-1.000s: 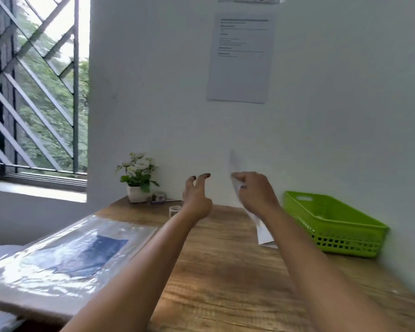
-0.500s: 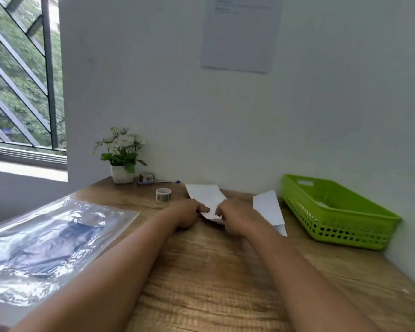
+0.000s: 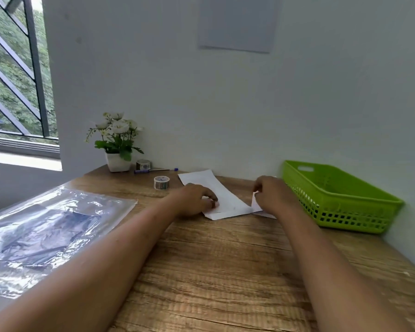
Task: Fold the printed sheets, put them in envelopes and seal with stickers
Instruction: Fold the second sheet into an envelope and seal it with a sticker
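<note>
A long white folded sheet [image 3: 216,190] lies on the wooden table [image 3: 221,264] near the wall. My left hand [image 3: 195,200] rests on its near left part, fingers curled down onto the paper. My right hand [image 3: 272,194] pinches the lifted edge of a second white paper [image 3: 256,203] at the sheet's right end; most of that paper is hidden under the hand. A sticker roll [image 3: 161,182] stands left of the sheet, and another roll [image 3: 143,164] sits by the wall.
A green plastic basket [image 3: 338,200] stands at the right against the wall. A clear plastic bag with blue contents [image 3: 46,226] covers the table's left side. A potted white flower [image 3: 116,142] and a pen [image 3: 153,170] sit at the back.
The hands came down from mid-air to the table with the paper. Since half a second ago my right hand has moved right, off the sheet, and taken the second paper's edge.
</note>
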`<action>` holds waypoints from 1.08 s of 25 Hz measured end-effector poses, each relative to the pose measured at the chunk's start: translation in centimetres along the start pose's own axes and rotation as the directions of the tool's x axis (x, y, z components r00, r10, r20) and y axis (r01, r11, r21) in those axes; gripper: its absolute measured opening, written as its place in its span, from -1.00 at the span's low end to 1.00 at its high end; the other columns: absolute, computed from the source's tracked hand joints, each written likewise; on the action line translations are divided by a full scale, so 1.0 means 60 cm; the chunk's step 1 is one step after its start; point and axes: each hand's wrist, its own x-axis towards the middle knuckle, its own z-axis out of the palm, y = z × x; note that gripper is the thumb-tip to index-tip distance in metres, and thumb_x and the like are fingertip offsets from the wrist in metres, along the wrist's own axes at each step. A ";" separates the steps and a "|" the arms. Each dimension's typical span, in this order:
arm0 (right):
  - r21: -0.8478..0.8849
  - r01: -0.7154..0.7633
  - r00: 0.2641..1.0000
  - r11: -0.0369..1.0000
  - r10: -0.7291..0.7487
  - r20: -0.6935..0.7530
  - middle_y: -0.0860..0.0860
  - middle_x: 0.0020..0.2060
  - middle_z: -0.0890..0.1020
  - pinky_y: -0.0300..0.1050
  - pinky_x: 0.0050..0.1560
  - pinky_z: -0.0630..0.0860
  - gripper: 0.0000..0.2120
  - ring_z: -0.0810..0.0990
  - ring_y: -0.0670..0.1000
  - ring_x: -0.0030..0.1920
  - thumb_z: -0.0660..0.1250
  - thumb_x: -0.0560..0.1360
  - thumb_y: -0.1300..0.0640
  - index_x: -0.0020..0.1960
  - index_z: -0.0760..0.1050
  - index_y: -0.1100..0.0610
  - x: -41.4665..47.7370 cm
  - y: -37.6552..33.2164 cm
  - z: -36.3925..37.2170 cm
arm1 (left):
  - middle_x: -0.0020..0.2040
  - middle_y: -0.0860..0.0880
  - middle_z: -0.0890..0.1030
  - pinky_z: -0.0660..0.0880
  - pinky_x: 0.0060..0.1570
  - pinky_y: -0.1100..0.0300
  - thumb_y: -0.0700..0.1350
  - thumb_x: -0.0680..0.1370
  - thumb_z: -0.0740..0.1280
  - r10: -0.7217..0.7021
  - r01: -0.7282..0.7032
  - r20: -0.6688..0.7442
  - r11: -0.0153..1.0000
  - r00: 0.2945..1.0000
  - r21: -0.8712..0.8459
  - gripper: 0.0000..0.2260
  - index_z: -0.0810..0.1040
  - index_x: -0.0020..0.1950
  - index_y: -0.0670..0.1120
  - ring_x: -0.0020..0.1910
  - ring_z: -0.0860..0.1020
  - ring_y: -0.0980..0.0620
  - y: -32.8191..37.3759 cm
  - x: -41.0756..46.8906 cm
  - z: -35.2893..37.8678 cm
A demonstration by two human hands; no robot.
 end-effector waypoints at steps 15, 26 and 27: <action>0.347 -0.334 0.942 0.876 0.326 0.085 0.15 0.26 0.51 0.02 0.25 0.46 -0.59 0.49 0.15 0.25 0.44 0.38 0.30 0.21 0.54 0.15 0.010 0.031 0.022 | 0.33 0.00 0.48 0.49 0.09 0.03 -0.09 0.46 0.30 0.183 -0.175 0.019 0.902 0.983 0.393 -0.46 0.24 0.41 0.20 0.24 0.47 -0.03 0.045 -0.026 -0.008; 0.689 -0.249 0.924 0.681 0.380 -0.042 0.13 0.11 0.61 -0.19 -0.11 0.40 -0.79 0.54 0.08 0.02 0.30 0.41 0.31 -0.01 0.59 0.11 0.013 0.024 0.016 | 0.35 -0.02 0.34 0.44 -0.29 0.11 -0.17 0.59 0.15 0.404 -0.182 -0.138 0.657 0.904 0.732 -0.57 0.20 0.43 0.10 0.13 0.48 -0.09 0.050 -0.027 0.001; 0.566 -0.263 0.935 0.781 0.352 -0.050 0.12 0.11 0.61 -0.17 -0.05 0.44 -0.80 0.56 0.10 0.06 0.35 0.40 0.24 0.01 0.59 0.10 0.015 0.026 0.016 | 0.31 -0.01 0.37 0.41 -0.31 0.11 -0.15 0.59 0.14 0.394 -0.150 -0.185 0.681 0.900 0.717 -0.57 0.18 0.45 0.08 0.11 0.49 -0.08 0.052 -0.027 0.000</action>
